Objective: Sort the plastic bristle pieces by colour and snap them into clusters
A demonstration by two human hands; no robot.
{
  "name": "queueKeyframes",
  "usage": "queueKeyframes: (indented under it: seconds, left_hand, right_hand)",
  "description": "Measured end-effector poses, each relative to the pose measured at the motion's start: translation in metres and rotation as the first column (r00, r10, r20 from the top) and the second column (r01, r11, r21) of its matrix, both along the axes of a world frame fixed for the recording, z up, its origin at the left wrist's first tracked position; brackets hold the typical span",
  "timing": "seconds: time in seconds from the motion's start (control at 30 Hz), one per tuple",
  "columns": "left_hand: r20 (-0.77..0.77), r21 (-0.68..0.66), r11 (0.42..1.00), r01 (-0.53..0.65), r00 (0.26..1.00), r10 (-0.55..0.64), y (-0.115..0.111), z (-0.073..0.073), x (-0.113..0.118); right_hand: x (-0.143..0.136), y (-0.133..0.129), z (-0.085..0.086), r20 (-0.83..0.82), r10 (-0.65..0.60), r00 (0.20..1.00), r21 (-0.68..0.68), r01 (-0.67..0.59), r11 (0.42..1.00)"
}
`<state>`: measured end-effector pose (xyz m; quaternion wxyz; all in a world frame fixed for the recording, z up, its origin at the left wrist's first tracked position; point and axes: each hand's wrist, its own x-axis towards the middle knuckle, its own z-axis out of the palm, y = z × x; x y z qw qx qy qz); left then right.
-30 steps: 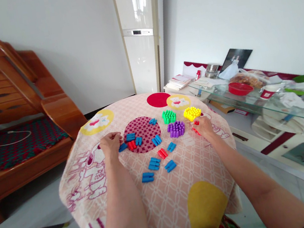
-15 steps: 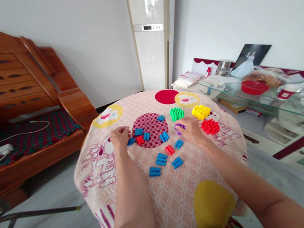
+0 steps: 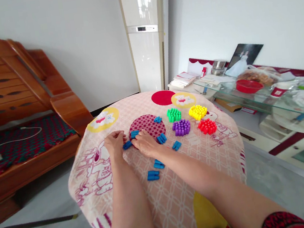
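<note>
The left grip rests low over the far left part of the cloth-covered worktop, thumb and fingertips drawn close together; whether anything small is pinched between them cannot be made out. Just to its right, almost at the fingertips, lies a blue piece. The right grip reaches in from the other side, back of the hand up and fingers pointing down and left; the palm is hidden, so it cannot be told whether they are clamped on something. A second blue piece shows at the far edge of those fingers, between the two grips, though contact is unclear. Around the right grip lie more blue ones: one beyond it and to the right, one just beside it on the right, one farther right, and two nearer the wearer than the grip. Well to the right of both grips stand four tight clusters of small pegs: the green cluster and yellow cluster farthest off, the purple cluster closer to the right grip, the red cluster right of the purple.
</note>
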<state>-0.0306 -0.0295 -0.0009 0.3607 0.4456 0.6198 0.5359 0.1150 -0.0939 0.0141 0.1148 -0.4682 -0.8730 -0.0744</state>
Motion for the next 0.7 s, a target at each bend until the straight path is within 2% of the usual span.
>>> queueKeyframes:
  seconds: [0.1, 0.23, 0.33, 0.43, 0.53, 0.63, 0.7]
  left_hand:
    - [0.008, -0.004, 1.000, 0.006, 1.000, -0.006, 0.001, 0.000, 0.000]
    - [0.020, 0.007, 1.000, 0.008, 1.000, -0.008, 0.002, -0.001, 0.001]
    - [0.033, 0.006, 1.000, -0.001, 0.999, 0.001, 0.001, 0.000, 0.003]
    - [0.026, -0.010, 1.000, -0.001, 1.000, 0.001, -0.001, 0.003, 0.006]
    - [0.013, -0.018, 1.000, 0.011, 1.000, -0.011, -0.002, 0.003, 0.007]
    - [-0.006, -0.022, 1.000, 0.009, 1.000, -0.009, -0.002, 0.002, 0.007]
    - [-0.019, -0.019, 1.000, 0.003, 1.000, -0.003, -0.001, 0.002, 0.006]
  right_hand:
    - [0.003, -0.006, 0.010, -0.076, 0.004, 0.997, 0.034, -0.001, 0.999]
    - [0.026, -0.032, 0.032, -0.338, -0.072, 0.938, 0.024, 0.085, 0.996]
    - [0.064, -0.052, 0.040, -0.569, -0.168, 0.805, -0.041, 0.176, 0.983]
    - [0.118, -0.068, 0.040, -0.716, -0.264, 0.646, -0.082, 0.297, 0.951]
    - [0.179, -0.080, 0.043, -0.723, -0.367, 0.586, -0.049, 0.486, 0.872]
    - [0.234, -0.087, 0.051, -0.663, -0.512, 0.547, 0.009, 0.689, 0.725]
    - [0.264, -0.089, 0.055, -0.585, -0.623, 0.520, 0.014, 0.774, 0.633]
